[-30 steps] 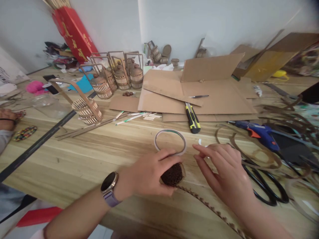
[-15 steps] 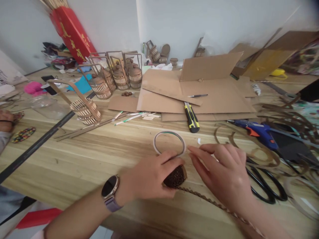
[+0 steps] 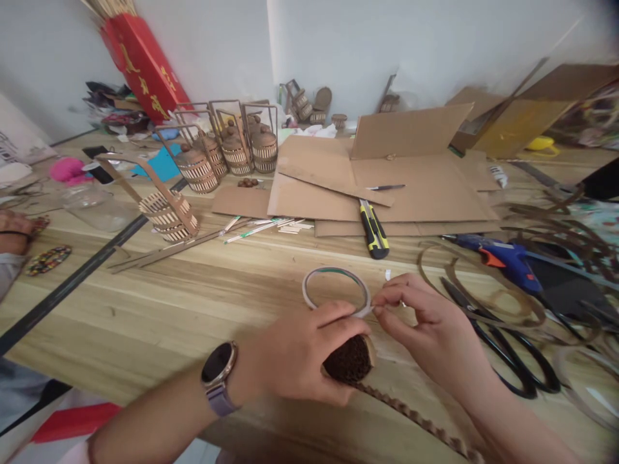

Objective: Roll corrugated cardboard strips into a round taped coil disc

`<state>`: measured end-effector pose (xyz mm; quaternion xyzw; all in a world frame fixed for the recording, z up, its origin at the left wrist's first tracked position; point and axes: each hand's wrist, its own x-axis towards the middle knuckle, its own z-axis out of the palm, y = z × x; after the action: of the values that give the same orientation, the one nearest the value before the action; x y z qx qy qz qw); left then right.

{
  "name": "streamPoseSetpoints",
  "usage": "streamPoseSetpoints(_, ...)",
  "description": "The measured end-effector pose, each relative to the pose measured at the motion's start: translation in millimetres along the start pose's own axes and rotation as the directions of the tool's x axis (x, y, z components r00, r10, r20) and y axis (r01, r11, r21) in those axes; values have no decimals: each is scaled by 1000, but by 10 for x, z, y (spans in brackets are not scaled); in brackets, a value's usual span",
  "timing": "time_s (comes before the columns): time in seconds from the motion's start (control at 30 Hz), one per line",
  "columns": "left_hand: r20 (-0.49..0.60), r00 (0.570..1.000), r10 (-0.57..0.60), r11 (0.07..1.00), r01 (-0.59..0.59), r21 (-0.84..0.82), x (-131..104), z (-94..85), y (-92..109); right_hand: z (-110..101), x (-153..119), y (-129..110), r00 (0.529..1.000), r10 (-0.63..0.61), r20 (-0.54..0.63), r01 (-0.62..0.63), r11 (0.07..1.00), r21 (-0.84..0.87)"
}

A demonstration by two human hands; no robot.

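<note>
My left hand [image 3: 304,354], with a watch on its wrist, is wrapped round a dark brown coiled roll [image 3: 349,361]. Its upper fingers also touch a thin ring of white tape [image 3: 309,283] standing just behind the roll. From the roll a wavy brown strip [image 3: 411,415] trails toward the lower right. My right hand [image 3: 428,322] pinches thumb and forefinger together at the right edge of the tape ring; whatever lies between the fingertips is too small to make out.
Behind the hands lie a yellow-black cutter [image 3: 373,233] and cardboard [image 3: 309,193]. At right are black scissors [image 3: 512,361], a blue glue gun [image 3: 512,261] and curled strips. Small woven baskets [image 3: 169,216] stand at left. Another person's hand [image 3: 14,232] is at the far left.
My left hand, the roll and the tape ring have shifted slightly right and down. My right hand's fingertips have closed together and now meet the ring's edge. More of the scissors shows.
</note>
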<state>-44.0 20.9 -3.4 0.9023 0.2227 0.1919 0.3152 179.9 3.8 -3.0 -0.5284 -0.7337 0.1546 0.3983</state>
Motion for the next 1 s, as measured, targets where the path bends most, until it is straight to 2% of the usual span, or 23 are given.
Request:
streamPoseSetpoints(0.07, -5, 1000, 0, 999, 0, -50, -19, -13, 14, -56, 10, 131, 991, 129, -36, -125, 987, 101)
streamPoseSetpoints(0.13, 1, 1000, -14, 995, 14, -98, -21, -27, 12, -114, 9, 246, 957, 238, -167, -218, 967, 131)
streamPoseSetpoints(0.17, 11, 1000, -18, 994, 20, -110, -14, -31, 3, -134, 7, 276, 945, 245, -218, -225, 968, 115)
streamPoseSetpoints(0.2, 24, 1000, -20, 994, 23, -110, -2, -33, -12, -142, 3, 281, 949, 197, -247, -184, 980, 73)
streamPoseSetpoints(0.23, 37, 999, -17, 994, 21, -104, 13, -31, -31, -136, -1, 263, 966, 73, -249, -77, 997, -6)
streamPoseSetpoints(0.27, 47, 999, -11, 995, 15, -98, 29, -26, -53, -118, -7, 224, 978, -68, -196, 52, 995, -83)
streamPoseSetpoints(0.3, 55, 999, -2, 995, 7, -95, 44, -17, -76, -88, -12, 174, 972, -206, -115, 189, 971, -147)
streamPoseSetpoints(0.37, 62, 998, 13, 996, -7, -93, 65, 9, -119, -15, -26, 70, 931, -363, 46, 364, 906, -217)
streamPoseSetpoints(0.47, 73, 997, 19, 996, -13, -88, 70, 58, -165, 74, -49, 0, 911, -391, 129, 411, 871, -269)
streamPoseSetpoints(0.6, 68, 996, 54, 995, -48, -93, 51, 82, -169, 124, -85, 137, 905, -398, 150, 425, 829, -365)
streamPoseSetpoints(0.77, -1, 996, -90, 991, 89, -104, 30, 16, -91, 95, -65, 426, 923, -352, 154, 382, 797, -468)
streamPoseSetpoints(0.8, -27, 994, -102, 988, 99, -118, 32, 2, -78, 70, -52, 437, 931, -342, 124, 360, 817, -451)
streamPoseSetpoints(0.87, -83, 992, -97, 985, 84, -151, 43, -16, -65, 9, -34, 375, 961, -277, -11, 258, 907, -333)
streamPoseSetpoints(0.93, -133, 987, -93, 981, 68, -182, 59, -19, -72, -44, -30, 223, 980, -79, -181, 72, 996, -45)
streamPoseSetpoints(0.97, -152, 984, -94, 979, 63, -196, 66, -16, -82, -59, -33, 131, 976, 68, -205, -34, 986, 163)
streamPoseSetpoints(1.0, -166, 982, -93, 976, 57, -209, 74, -12, -93, -63, -40, 41, 964, 202, -172, -124, 917, 380)
